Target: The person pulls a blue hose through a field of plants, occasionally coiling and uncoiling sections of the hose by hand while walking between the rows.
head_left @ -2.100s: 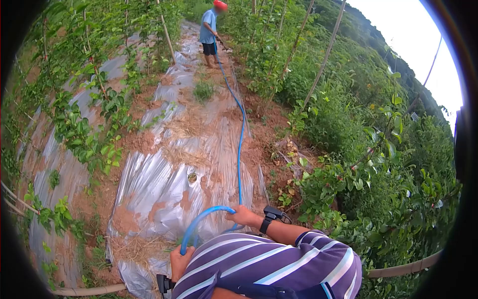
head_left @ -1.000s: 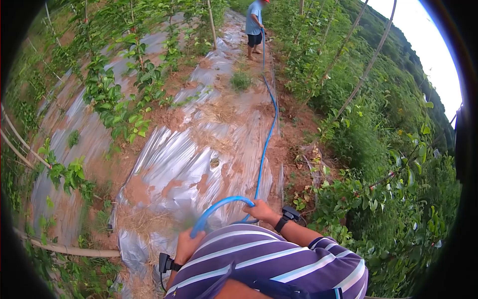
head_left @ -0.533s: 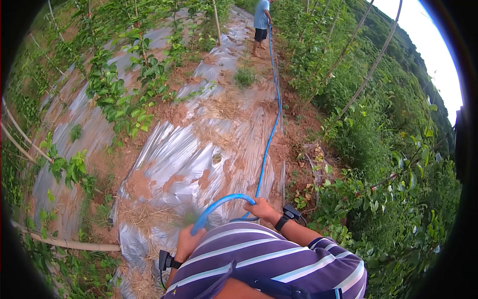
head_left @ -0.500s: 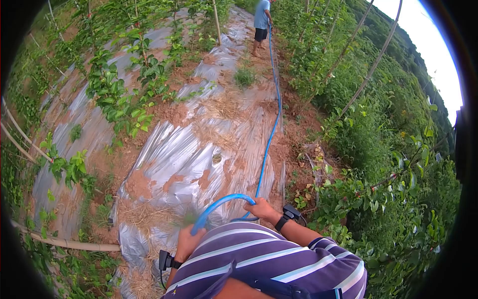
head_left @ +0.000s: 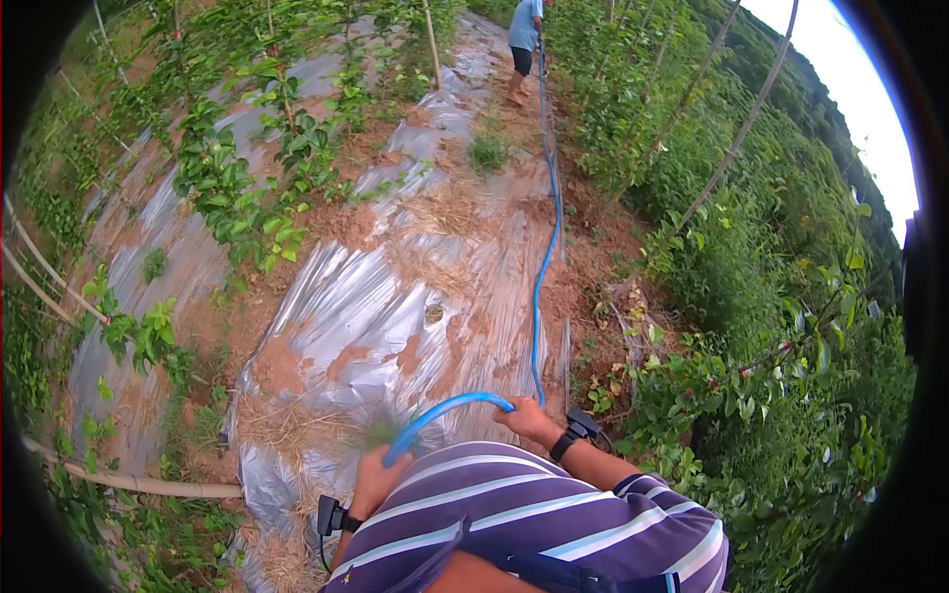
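Observation:
A blue hose (head_left: pixel 447 403) bends in an arch between my two hands, close in front of the striped shirt. My left hand (head_left: pixel 374 482) is closed around its lower left part. At the arch's right end, my right hand (head_left: pixel 527 420) grips the hose with curled fingers. Beyond that hand the hose runs forward along the ground, up the path to a person in a blue shirt (head_left: pixel 525 28), who stands far ahead beside it. The hose part below my hands is hidden by my body.
Silver plastic film (head_left: pixel 356 296) covers the ground, with straw (head_left: pixel 297 423) and soil on it. Leafy plants (head_left: pixel 237 188) with poles stand at left; dense bushes (head_left: pixel 722 287) line the right. A bamboo pole (head_left: pixel 133 481) lies at the lower left.
My right hand has shifted slightly right and down with the hose. The hose loop under that hand no longer shows. The person ahead has moved slightly right in view.

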Tool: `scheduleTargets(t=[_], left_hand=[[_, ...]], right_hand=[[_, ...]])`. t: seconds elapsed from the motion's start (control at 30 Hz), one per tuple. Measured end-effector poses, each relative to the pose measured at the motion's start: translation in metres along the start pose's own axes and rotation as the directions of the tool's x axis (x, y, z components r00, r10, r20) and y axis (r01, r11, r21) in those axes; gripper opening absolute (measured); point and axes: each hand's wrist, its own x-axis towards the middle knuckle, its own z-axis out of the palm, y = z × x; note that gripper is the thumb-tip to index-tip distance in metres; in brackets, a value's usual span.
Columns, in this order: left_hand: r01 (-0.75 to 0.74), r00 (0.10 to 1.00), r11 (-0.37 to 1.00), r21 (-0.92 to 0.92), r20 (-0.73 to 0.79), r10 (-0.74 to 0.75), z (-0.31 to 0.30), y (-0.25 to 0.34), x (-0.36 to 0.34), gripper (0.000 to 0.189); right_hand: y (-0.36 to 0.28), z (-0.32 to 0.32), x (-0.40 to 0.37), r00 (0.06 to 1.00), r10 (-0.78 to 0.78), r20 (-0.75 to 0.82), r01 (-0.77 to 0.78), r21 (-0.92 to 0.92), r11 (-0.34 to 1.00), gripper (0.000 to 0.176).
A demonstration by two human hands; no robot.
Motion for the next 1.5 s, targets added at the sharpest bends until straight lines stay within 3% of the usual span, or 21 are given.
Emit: scheduleTargets(t=[0.13,0.33,0.67,1.23,1.43,1.5], left_hand=[[-0.011,1.000,1.000,0.014,0.006,0.011,0.000,0.003,0.000,0.028],[-0.008,1.000,1.000,-0.002,0.022,0.008,0.001,0.003,0.005,0.029],[-0.083,0.996,0.996,0.029,0.014,0.083,0.000,0.008,0.004,0.031],[-0.032,0.999,0.996,0.078,0.026,0.030,-0.001,0.008,0.005,0.030],[-0.118,0.992,0.976,0.181,0.065,0.108,-0.003,0.007,0.012,0.031],[-0.164,0.985,0.961,0.222,0.081,0.149,-0.003,0.013,0.014,0.031]], right_hand=[[0.001,-0.011,0.005,0.999,0.029,-0.026,-0.029,0.013,1.000,0.026],[-0.007,-0.018,0.012,0.992,-0.094,-0.086,0.091,-0.047,0.995,0.026],[-0.015,-0.013,0.008,0.989,-0.146,-0.018,0.144,-0.084,0.986,0.026],[-0.016,-0.011,0.005,0.988,-0.151,0.028,0.154,-0.141,0.978,0.025],[-0.087,-0.021,-0.002,0.923,-0.358,0.140,0.375,-0.121,0.919,0.019],[-0.122,-0.023,-0.003,0.802,-0.529,0.279,0.579,-0.146,0.802,0.016]])
